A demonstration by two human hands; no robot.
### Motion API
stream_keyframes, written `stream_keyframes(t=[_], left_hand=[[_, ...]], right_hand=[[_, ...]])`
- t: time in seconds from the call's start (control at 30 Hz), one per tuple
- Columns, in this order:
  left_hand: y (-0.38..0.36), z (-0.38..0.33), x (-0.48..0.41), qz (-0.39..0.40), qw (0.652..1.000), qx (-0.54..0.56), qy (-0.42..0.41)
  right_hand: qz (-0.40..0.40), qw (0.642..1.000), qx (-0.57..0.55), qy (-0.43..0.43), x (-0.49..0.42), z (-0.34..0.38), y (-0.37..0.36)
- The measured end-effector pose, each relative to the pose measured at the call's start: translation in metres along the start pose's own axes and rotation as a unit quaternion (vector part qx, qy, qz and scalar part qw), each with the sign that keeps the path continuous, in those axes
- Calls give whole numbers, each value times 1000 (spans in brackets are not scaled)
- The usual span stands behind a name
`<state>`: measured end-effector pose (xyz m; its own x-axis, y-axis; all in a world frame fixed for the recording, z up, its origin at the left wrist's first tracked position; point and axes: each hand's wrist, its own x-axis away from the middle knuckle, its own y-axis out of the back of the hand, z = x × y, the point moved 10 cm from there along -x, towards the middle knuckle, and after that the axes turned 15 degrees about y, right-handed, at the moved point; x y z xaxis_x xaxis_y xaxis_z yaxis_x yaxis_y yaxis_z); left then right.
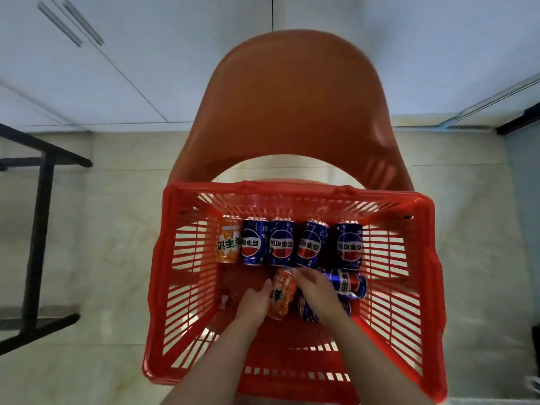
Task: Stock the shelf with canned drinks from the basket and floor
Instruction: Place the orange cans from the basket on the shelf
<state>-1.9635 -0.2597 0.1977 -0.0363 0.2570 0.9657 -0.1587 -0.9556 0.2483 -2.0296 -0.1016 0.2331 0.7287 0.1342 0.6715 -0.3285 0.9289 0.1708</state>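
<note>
Lying in the red basket (187,258), the orange can (281,296) sits between both hands — left hand (253,301) cupping its side, right hand (317,289) curled against its far end

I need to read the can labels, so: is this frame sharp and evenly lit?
Head view: wide-angle distortion bows the basket rim; the left hand, right hand and the orange can between them are motion-blurred; the far row of cans is sharper, logos legible; basket interior dim, wall brighter.

Left hand (253,303) seemingly holds orange can (281,293) — right hand (317,290) touching.
</note>
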Motion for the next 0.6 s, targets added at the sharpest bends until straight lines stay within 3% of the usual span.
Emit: stream_keyframes(t=[0.2, 0.4, 0.6], left_hand=[[-35, 38, -75, 47, 983, 162, 70], [-19, 22, -38, 54, 973, 203, 98], [9, 8, -12, 24, 979, 194, 53]], right_hand=[[51, 996, 75, 13, -26, -12, -16], [42, 991, 127, -18, -25, -20, -12], [-20, 998, 57, -34, -7, -20, -5]])
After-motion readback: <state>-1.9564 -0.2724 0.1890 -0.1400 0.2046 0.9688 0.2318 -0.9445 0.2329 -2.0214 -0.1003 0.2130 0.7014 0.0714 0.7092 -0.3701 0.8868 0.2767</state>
